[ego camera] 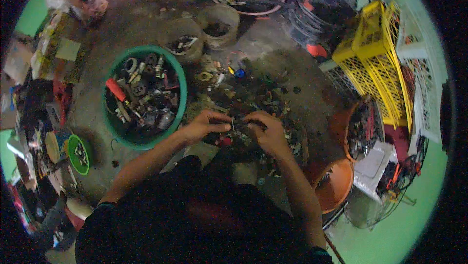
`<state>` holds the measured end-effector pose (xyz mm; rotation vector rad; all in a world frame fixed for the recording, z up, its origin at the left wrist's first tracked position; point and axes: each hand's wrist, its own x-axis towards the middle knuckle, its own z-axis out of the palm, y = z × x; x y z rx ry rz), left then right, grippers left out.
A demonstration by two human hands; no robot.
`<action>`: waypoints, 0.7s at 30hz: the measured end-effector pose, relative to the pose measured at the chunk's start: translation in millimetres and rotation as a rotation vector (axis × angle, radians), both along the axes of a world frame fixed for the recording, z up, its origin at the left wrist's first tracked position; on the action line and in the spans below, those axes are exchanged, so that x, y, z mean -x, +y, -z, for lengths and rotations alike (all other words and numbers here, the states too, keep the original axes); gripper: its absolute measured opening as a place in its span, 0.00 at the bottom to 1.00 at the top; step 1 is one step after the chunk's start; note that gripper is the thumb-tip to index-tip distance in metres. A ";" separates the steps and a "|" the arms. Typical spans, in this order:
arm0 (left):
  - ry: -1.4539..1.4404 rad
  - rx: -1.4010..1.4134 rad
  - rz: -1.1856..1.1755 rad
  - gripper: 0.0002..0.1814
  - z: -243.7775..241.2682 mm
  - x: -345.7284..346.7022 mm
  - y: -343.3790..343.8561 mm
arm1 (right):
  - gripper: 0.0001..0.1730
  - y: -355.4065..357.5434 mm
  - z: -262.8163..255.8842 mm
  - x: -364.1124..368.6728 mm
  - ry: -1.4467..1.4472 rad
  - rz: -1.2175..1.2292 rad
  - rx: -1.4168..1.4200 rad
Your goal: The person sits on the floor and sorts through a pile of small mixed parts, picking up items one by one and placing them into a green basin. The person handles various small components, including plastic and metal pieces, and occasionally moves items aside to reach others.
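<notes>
My left hand (212,125) pinches a small thin pale piece (233,125) between thumb and fingertips; its kind cannot be told. Just to the right of it, my right hand (265,130) has bent fingers close together near the piece, and whether something small is between them cannot be told. Beneath both hands, a heap of small mixed scrap parts (270,99) spreads over the floor. To the left stands a green plastic tub (184,95) with metal parts and a red-handled tool (115,89) in it.
Two buckets (219,41) with small parts stand beyond the heap. Yellow plastic crates (380,70) lean at the right, above an orange basin (340,187). A small green basket (86,170) sits at the left. At the upper left, part of another person (97,6) shows.
</notes>
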<state>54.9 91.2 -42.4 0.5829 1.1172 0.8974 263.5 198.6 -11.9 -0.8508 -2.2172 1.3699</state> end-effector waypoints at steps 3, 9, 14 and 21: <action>-0.127 0.126 -0.328 0.14 -7.0 16.0 -17.7 | 0.13 1.3 -3.9 0.4 -0.049 0.074 -0.032; -0.077 0.074 -0.916 0.11 -13.8 64.7 -56.8 | 0.14 8.5 15.9 -18.8 -0.110 0.121 -0.010; -0.163 0.107 -1.103 0.17 -26.4 87.8 -69.5 | 0.13 -1.1 32.1 -22.0 -0.137 0.150 -0.024; -0.390 -0.023 -1.113 0.15 -0.1 109.8 -81.4 | 0.14 1.2 25.4 -21.0 -0.198 0.131 0.006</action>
